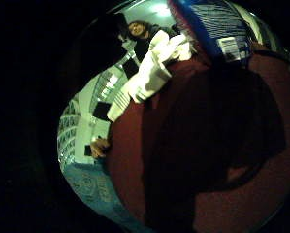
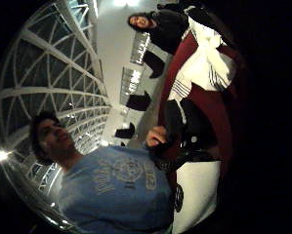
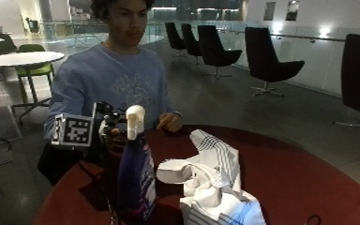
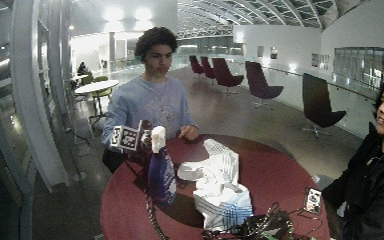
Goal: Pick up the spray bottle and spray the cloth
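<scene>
Spray bottle [image 3: 134,173]: upright, dark blue with a white spray head, just beside the cloth on the side nearer the person; lifted or resting on the tabletop, cannot tell from these views.
Right hand [image 3: 108,129]: gloved, behind the neck of the spray bottle, just below the white head; fingers look curled round the neck, though partly hidden by the bottle.
Bare hand [image 3: 169,123]: resting at the edge of the tabletop, well behind the spray bottle, touching neither bottle nor cloth.
Cloth [image 3: 214,180]: white with dark stripes, crumpled in a heap just beside the spray bottle, some folds standing up.
Tabletop [image 3: 292,168]: round, dark red, carrying both things.
Palm views: blue label and barcode of the spray bottle very close to the palm; cloth visible beyond it on the red surface.
Step in hand: probably securing the grasp, before aiming; spraying apparently not yet begun.
How to do it well: keep the spray bottle upright and the nozzle turned toward the cloth, not toward the person across from the bottle; bring one finger to the trigger while the others stay round the neck; aim at the flat striped part near the bottle rather than at the raised folds.
Risk: tall narrow bottle may tip if pulled sideways; spray may miss onto the tabletop beside the bottle.
</scene>
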